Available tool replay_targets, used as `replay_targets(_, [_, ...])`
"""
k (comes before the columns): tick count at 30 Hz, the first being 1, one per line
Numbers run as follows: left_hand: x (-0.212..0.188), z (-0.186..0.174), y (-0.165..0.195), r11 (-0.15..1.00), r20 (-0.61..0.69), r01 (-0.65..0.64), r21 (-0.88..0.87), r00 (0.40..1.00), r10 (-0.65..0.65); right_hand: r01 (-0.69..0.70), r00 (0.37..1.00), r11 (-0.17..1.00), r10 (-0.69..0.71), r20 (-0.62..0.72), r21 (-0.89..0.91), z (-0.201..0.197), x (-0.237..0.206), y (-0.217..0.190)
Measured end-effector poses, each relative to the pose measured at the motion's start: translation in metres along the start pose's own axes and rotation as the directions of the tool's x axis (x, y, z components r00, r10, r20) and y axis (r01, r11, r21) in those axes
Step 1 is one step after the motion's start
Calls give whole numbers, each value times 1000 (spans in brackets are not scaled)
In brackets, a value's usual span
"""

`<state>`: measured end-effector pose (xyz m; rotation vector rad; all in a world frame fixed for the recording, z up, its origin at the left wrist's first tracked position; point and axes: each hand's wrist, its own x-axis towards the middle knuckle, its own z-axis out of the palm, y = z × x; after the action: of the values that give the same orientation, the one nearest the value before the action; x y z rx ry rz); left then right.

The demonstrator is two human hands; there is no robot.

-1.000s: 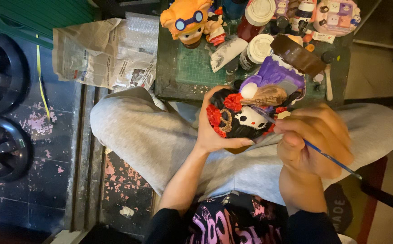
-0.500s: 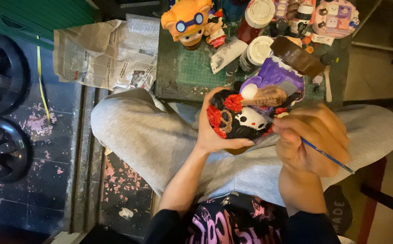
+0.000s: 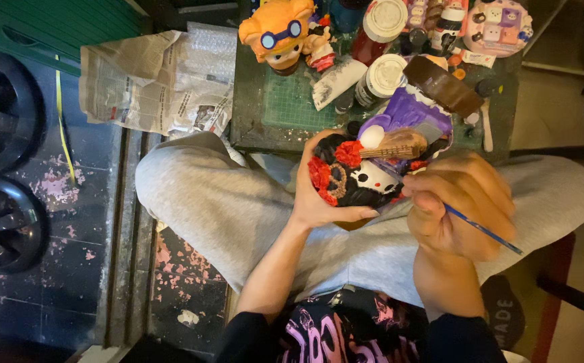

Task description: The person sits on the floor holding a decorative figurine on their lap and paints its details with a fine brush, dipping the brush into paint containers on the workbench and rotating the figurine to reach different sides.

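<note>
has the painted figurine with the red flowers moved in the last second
No. The black painted figurine with red flowers sits in the left hand just below the green cutting mat, as before.

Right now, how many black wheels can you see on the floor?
2, both at the left edge of the view: one wheel near the top, the other wheel just below it. Both are cut off by the frame; more may be hidden.

Small green-topped table (image 3: pixel 285 107) with orange figurine (image 3: pixel 280 32), white-lidded paint jars (image 3: pixel 380 77), tube (image 3: pixel 335 82); beside it, newspaper (image 3: pixel 151 87).
</note>
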<state>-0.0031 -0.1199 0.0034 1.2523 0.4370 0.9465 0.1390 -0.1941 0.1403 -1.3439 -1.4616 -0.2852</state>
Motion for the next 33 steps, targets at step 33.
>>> replay_targets(33, [2, 1, 0, 999, -14, -1, 37, 1000, 2, 11, 1000, 997, -12, -13, -80, -3, -8, 5])
